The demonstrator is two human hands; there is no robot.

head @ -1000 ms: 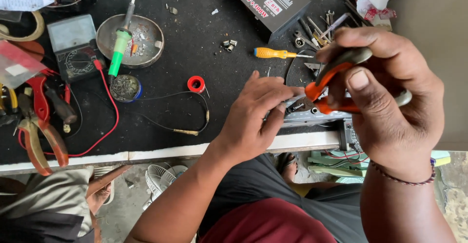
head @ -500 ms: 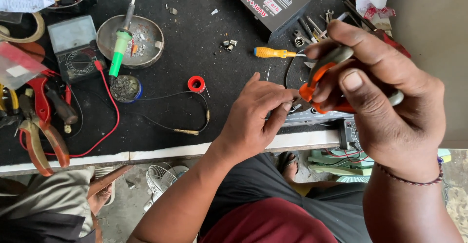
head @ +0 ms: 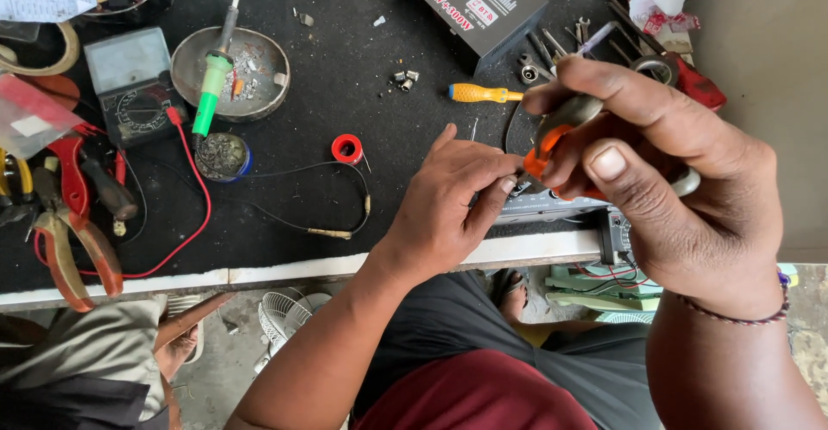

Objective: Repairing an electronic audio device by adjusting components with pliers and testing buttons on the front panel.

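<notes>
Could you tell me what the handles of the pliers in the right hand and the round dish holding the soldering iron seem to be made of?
The pliers in the right hand seem to have a soft rubber or plastic sleeve over the handles: matte orange and grey, no metallic glint. The round dish looks like dull, worn metal, grey with a thin rim and scattered residue. The soldering iron grip looks like glossy green plastic.

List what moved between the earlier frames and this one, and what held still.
The right hand, gripping the orange-handled pliers, has drifted slightly up and left, closer to the camera, hiding more of the tools behind it. The left hand keeps its fingertips pinched at the plier tips. The yellow screwdriver, green soldering iron, red solder spool and meter lie as before.
</notes>
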